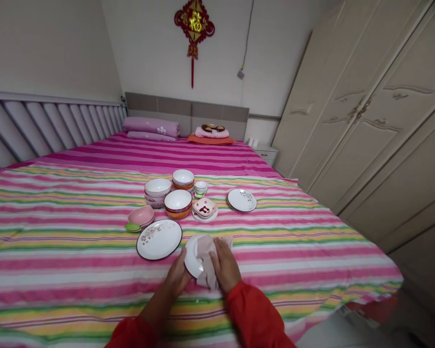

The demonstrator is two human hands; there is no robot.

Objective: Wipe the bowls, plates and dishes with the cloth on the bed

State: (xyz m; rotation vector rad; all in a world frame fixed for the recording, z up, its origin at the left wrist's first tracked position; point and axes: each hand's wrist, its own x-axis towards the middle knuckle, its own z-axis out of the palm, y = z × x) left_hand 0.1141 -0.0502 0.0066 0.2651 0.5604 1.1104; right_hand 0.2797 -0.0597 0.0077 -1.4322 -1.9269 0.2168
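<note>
My left hand (177,276) grips the rim of a small white plate (192,256), which stands tilted on the bedspread. A crumpled beige cloth (206,261) covers most of that plate, and my right hand (224,266) presses on it. Just left of my hands lies a larger white plate with a dark rim and a floral pattern (159,239), not touching the tilted plate. Red sleeves cover both my forearms.
Stacked ceramic bowls (158,192), a rimmed bowl (178,203), a pink dish (141,216), a small decorated dish (205,208) and a floral plate (241,200) stand on the striped bedspread (293,261). A wardrobe (362,116) stands at right.
</note>
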